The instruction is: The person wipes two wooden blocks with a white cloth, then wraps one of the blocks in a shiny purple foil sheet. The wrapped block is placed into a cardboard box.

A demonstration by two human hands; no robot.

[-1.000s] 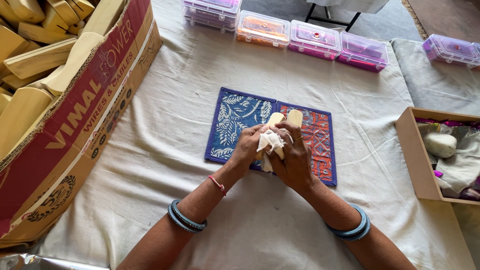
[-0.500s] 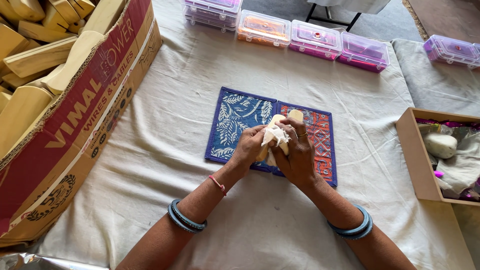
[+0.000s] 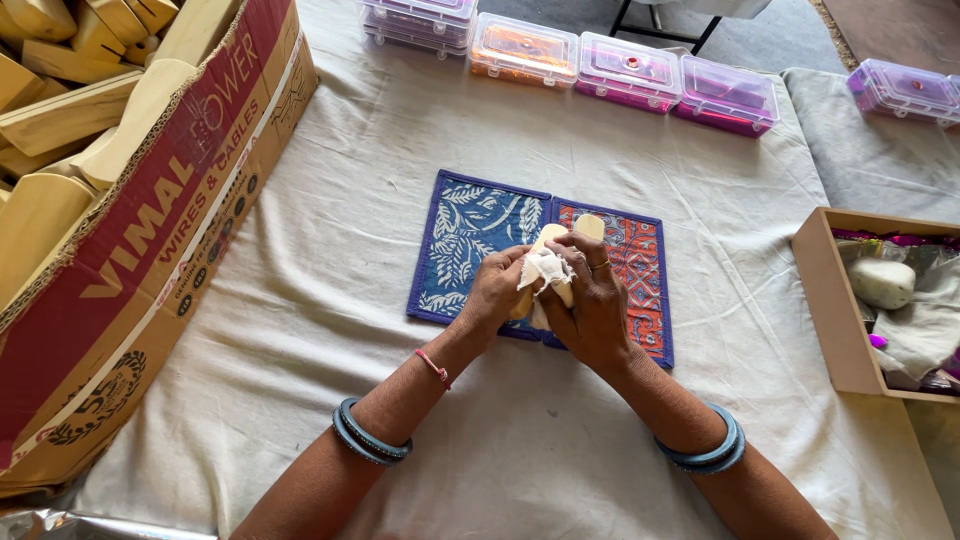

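My left hand (image 3: 492, 295) grips a pale wooden piece (image 3: 588, 225) with rounded ends, held upright over a patterned mat. My right hand (image 3: 594, 305) presses a small white cloth (image 3: 545, 268) against the wood, fingers wrapped around it. Both hands meet above the blue and orange printed mat (image 3: 465, 240), which lies flat on the white sheet. Much of the wooden piece is hidden behind the cloth and fingers.
A large red and brown cardboard box (image 3: 150, 250) full of pale wooden blocks (image 3: 60, 115) stands at the left. A row of clear plastic boxes (image 3: 630, 72) with coloured contents lines the far edge. A small open carton (image 3: 835, 310) with cloths sits at the right.
The cloth has slid a little along the wooden piece under my right hand. Both hands stay in the same place over the mat.
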